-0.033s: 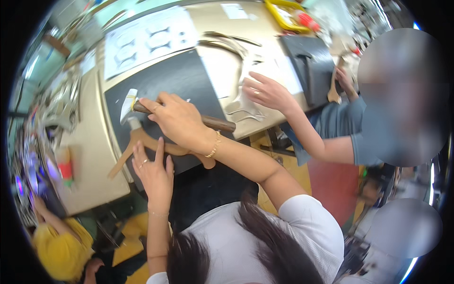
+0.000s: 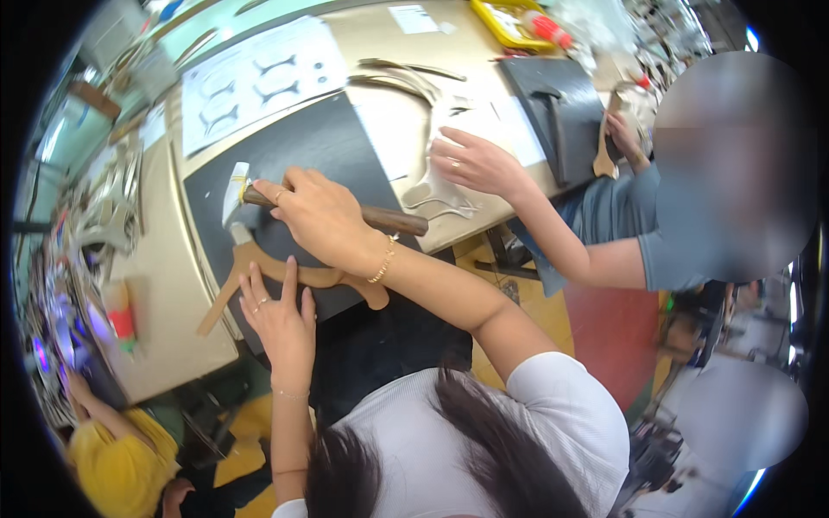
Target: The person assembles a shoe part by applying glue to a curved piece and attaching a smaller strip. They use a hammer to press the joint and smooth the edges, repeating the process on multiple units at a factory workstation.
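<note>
My right hand (image 2: 324,211) is closed round the dark wooden handle of a hammer (image 2: 393,220). The pale metal head, with a yellowish band near the handle, rests over or touches the light-coloured tip of a flat, curved brown piece with several arms (image 2: 298,274); contact cannot be made out. This piece lies on a black board (image 2: 341,138), one arm reaching past its left edge. My left hand (image 2: 285,324) lies on the near side of the piece with fingers spread, pressing against it without wrapping round it.
A co-worker's hand (image 2: 471,164) rests by pale curved pieces (image 2: 445,194) on the right. Beyond are a second black board (image 2: 574,104) with a hammer and a yellow tray (image 2: 514,39). A printed sheet of shapes (image 2: 259,78) lies behind my board; a red-labelled bottle (image 2: 121,315) stands left.
The whole view has shifted slightly. The hammer head sits slightly closer to the tip of the brown piece; both hands keep nearly the same pose.
</note>
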A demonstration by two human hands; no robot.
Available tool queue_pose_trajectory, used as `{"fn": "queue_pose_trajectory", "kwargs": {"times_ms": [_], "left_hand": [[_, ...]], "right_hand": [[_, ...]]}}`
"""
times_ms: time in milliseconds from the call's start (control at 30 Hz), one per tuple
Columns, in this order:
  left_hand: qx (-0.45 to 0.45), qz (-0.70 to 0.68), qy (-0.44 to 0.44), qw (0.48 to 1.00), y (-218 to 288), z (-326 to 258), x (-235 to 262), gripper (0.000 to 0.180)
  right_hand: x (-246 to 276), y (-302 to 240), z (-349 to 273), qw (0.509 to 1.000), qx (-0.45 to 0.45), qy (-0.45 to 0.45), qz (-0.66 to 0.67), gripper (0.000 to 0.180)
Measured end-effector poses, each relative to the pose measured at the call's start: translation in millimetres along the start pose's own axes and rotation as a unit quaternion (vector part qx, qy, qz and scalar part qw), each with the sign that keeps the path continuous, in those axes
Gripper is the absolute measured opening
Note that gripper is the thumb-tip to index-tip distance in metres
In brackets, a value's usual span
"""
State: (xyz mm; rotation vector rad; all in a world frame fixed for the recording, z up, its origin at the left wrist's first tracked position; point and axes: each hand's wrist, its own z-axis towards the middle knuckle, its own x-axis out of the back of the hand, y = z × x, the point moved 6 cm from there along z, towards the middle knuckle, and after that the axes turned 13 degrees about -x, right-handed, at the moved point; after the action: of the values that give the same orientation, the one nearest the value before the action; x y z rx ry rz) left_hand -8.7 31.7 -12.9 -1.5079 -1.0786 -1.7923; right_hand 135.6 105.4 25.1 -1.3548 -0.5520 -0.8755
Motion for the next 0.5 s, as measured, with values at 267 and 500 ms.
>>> {"fn": "queue_pose_trajectory", "kwargs": {"times_ms": [267, 500], "left_hand": [[-0.184, -0.02, 0.011, 0.983, 11, 8, -8, 0.029], [-0.336, -0.011, 0.013, 0.942, 15, 10, 11, 0.027]], "right_hand": [[-18, 45, 24, 0.998, 0.0, 0.002, -0.062, 0.04], [18, 22, -11, 0.997, 0.07, 0.036, 0.007, 0.033]]}}
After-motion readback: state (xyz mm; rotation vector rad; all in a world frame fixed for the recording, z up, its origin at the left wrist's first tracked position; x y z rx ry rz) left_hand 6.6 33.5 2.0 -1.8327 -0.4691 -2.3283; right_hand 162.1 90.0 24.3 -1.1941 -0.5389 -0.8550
